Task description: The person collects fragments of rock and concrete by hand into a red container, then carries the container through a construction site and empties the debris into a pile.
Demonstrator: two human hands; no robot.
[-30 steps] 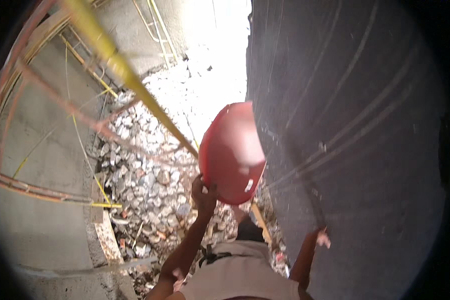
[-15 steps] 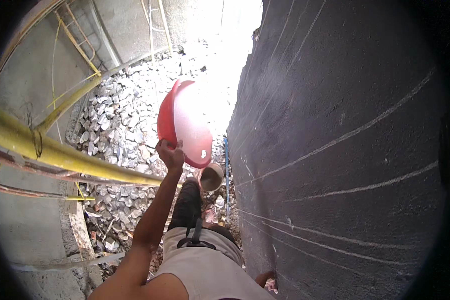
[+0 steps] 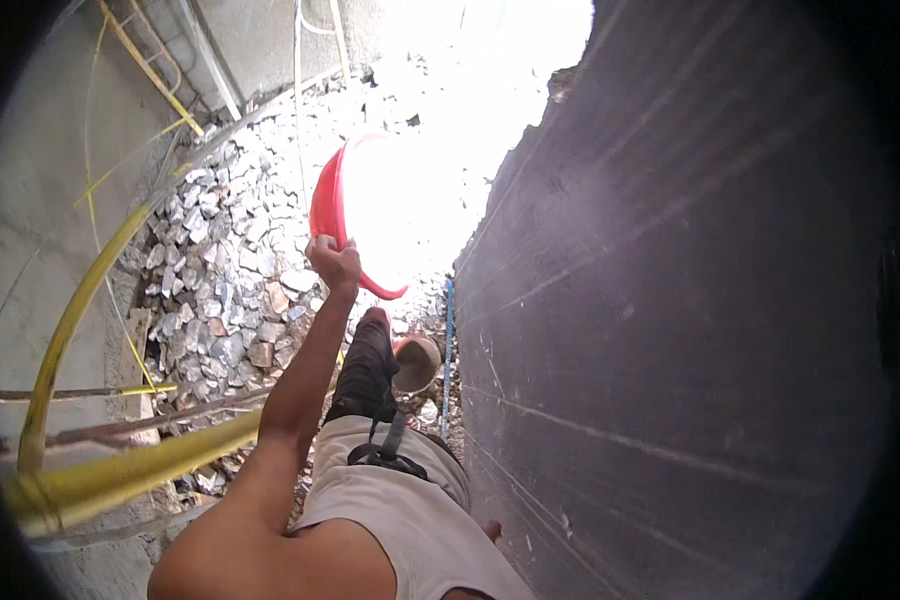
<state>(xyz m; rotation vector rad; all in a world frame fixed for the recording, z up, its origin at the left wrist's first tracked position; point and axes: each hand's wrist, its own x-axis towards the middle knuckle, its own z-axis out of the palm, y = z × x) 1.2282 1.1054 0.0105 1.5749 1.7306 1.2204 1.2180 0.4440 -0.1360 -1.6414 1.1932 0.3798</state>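
Observation:
My left hand (image 3: 334,263) reaches forward, its fingers closed over the near left rim of a large red plastic basin (image 3: 327,200). The basin is tilted on its side above the stones, and its inner face is washed out by glare. Only a small part of my right hand (image 3: 493,530) shows, low beside my right hip and close to the dark wall; its fingers are hidden. Just ahead of my body stands a round-mouthed, reddish-rimmed pipe or bucket (image 3: 417,364), apart from both hands.
Loose grey stones (image 3: 220,290) cover the ground ahead. A dark wall (image 3: 670,300) with pale lines rises close on my right. At left are a yellow pole (image 3: 140,475) and a concrete wall (image 3: 40,200). A thin blue strip (image 3: 449,340) runs along the dark wall's foot.
The basin and my left hand have moved forward, and more glare covers the basin's inside. The yellow poles have shifted in view as I advance. Less of my right hand shows now.

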